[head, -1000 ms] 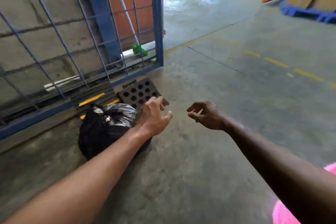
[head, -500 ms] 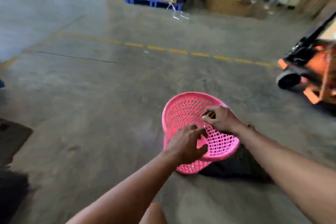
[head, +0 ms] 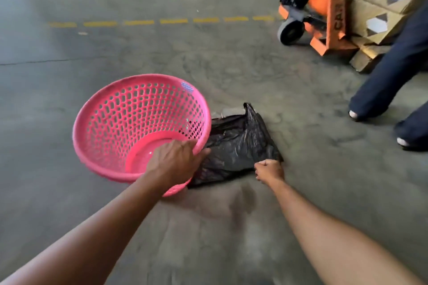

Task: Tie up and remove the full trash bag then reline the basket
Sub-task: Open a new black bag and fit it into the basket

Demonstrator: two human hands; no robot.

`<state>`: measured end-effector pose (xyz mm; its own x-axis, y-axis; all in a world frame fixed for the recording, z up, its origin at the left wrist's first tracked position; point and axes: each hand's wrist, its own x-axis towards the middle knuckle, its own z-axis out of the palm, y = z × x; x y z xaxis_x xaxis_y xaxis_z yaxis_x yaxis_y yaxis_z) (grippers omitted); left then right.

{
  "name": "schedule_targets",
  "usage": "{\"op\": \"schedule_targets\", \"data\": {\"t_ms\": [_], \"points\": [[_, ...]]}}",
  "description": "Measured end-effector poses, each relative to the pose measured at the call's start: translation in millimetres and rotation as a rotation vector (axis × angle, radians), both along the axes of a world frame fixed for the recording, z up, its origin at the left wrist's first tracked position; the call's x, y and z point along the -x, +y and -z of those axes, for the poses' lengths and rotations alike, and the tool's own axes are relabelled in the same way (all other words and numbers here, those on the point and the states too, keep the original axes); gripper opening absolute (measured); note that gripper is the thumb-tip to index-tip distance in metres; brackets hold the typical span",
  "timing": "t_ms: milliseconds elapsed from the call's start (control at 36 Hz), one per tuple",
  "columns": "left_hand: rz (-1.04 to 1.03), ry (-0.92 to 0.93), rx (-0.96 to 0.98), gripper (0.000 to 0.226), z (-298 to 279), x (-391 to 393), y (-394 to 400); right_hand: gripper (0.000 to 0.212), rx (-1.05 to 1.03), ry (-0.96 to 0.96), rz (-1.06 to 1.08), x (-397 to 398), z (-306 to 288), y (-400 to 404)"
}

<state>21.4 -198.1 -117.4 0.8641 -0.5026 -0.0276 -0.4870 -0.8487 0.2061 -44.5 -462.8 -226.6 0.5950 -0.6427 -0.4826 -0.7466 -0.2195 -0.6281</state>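
A pink perforated basket (head: 120,127) stands empty on the concrete floor, tipped a little toward me. My left hand (head: 174,163) grips its near rim. Right of the basket a flat, empty black trash bag (head: 234,146) lies on the floor, partly tucked under the basket's side. My right hand (head: 269,170) is closed in a fist on the bag's near right corner. The full trash bag is out of view.
An orange pallet jack (head: 322,7) with stacked cardboard boxes (head: 384,0) stands at the upper right. A person's legs in dark trousers (head: 398,71) stand at the right edge. A dashed yellow line (head: 162,21) crosses the floor beyond the basket.
The view swung right, away from the full black bag by the blue gate. Both hands reached the basket; my left now holds its rim, and my right dropped onto the empty bag's corner.
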Motion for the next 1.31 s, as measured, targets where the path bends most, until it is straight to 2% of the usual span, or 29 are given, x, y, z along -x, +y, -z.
{"op": "schedule_targets", "data": {"t_ms": [83, 194, 278, 361, 472, 528, 778, 861, 917, 972, 1028, 1083, 1111, 1194, 1306], "points": [[0.021, -0.017, 0.002, 0.054, 3, -3, 3, 0.024, -0.115, 0.045, 0.158, -6, 25, -19], [0.008, -0.040, 0.025, 0.049, 4, -3, 4, 0.040, -0.399, -0.034, 0.475, -25, 50, -28], [0.013, -0.033, 0.054, 0.045, -2, 0, 3, 0.053, -0.607, -0.042, 0.564, -38, 62, -25], [0.000, -0.016, 0.044, 0.043, -8, 3, 0, 0.057, -0.676, -0.056, 0.629, -48, 65, -19], [-0.003, -0.020, 0.026, 0.043, -12, 4, -1, 0.052, -0.729, -0.018, 0.553, -58, 62, -13], [-0.019, -0.009, 0.022, 0.044, -12, 4, 0, 0.056, -0.732, -0.024, 0.521, -63, 58, -13], [-0.101, -0.018, 0.050, 0.042, -10, -15, 0, 0.067, -0.658, -0.240, 0.463, -79, 28, -12], [-0.086, -0.020, 0.070, 0.041, -11, -23, 1, 0.062, -0.647, -0.337, 0.456, -83, 4, -11], [-0.050, -0.016, 0.052, 0.039, -8, -23, 1, 0.048, -0.660, -0.440, 0.459, -89, -18, -12], [-0.043, -0.008, 0.033, 0.039, -6, -21, 3, 0.054, -0.676, -0.516, 0.422, -94, -50, -10], [-0.075, -0.009, 0.035, 0.048, -2, -18, 7, 0.058, -0.673, -0.567, 0.344, -95, -88, -4], [-0.116, -0.018, 0.043, 0.058, 2, -17, 6, 0.052, -0.679, -0.622, 0.273, -96, -125, 2], [-0.146, -0.017, 0.092, 0.061, -1, -17, 5, 0.049, -0.681, -0.648, 0.229, -96, -149, 8], [-0.220, 0.049, 0.425, 0.056, -7, -15, 4, 0.042, -0.703, -0.729, 0.120, -90, -210, 30], [-0.366, -0.029, 0.727, 0.040, -38, -26, 11, 0.026, -0.802, -0.751, -0.075, -76, -279, 54]]}}
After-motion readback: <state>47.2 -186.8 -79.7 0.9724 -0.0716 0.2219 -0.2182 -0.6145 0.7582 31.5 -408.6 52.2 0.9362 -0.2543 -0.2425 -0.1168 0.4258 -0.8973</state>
